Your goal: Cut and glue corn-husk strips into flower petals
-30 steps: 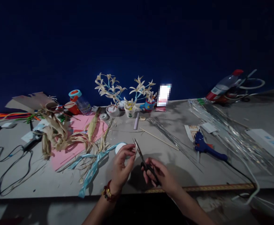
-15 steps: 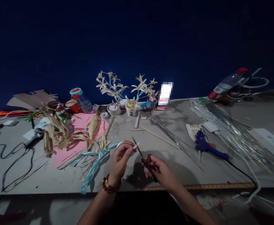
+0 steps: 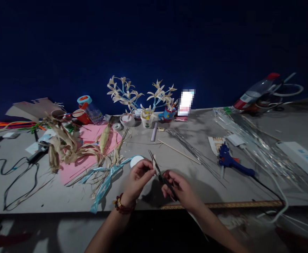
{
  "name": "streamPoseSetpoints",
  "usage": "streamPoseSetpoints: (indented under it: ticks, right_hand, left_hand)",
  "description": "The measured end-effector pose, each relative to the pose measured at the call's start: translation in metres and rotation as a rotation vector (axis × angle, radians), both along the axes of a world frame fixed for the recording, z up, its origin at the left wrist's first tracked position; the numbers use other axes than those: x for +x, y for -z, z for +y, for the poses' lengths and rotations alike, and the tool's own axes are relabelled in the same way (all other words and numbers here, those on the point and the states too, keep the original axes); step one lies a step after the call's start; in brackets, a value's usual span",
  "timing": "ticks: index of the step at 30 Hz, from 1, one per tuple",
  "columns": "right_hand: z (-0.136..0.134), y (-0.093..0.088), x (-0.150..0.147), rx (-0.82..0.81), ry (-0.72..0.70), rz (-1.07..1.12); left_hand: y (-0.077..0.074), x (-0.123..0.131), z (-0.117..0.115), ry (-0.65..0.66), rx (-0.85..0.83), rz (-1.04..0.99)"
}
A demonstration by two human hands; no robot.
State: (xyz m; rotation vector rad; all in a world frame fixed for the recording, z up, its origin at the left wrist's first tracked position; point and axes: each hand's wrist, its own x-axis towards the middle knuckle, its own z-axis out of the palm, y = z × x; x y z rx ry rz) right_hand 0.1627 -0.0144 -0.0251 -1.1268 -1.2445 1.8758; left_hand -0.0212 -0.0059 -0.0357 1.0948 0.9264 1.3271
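Between thumb and fingers my left hand [image 3: 140, 177] pinches a small pale strip [image 3: 154, 162], perhaps corn husk, which points upward. Dark-handled scissors [image 3: 164, 179] are gripped in my right hand [image 3: 179, 188]. Their blades stand slightly apart beside the strip; whether they touch it I cannot tell. Just behind my left hand lies a white disc [image 3: 136, 161], with a light-blue ribbon [image 3: 108, 182] running left from it. Dried corn husks [image 3: 72, 149] lie further left on pink paper [image 3: 90, 131].
Husk flowers in a white cup [image 3: 147, 121] stand at the back, beside a lit phone [image 3: 186, 102]. Thin wires [image 3: 193, 151] and a wooden stick [image 3: 179, 151] lie centre-right. A blue glue gun [image 3: 233, 163], a power strip [image 3: 303, 158] and a tilted bottle [image 3: 256, 92] are right.
My left hand has turned, and the strip now points up instead of sideways toward the blades. The white disc behind that hand has come into view. The scissors stay nearly in place.
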Motion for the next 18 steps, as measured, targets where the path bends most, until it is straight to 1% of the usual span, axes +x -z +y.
streamPoseSetpoints:
  ticks: [3,7,10,18]
  right_hand:
    - [0.0003,0.0002,0.0001,0.002,-0.02,-0.013]
    - [0.0005,-0.0034,-0.001,0.001,-0.028,-0.064]
    - [0.0011,-0.0061,-0.0018,0.013,-0.016,-0.07]
    - [-0.0016,-0.008,0.0,0.017,-0.042,-0.072]
  left_hand:
    - [-0.0017,-0.0002,0.0006,0.029,-0.031,-0.01]
    - [-0.0054,0.0014,0.0009,0.027,-0.018,-0.04]
    - [-0.0072,0.0029,0.0019,0.0,-0.019,-0.059]
    - [-0.0089,0.0063,0.0054,-0.081,-0.05,-0.047]
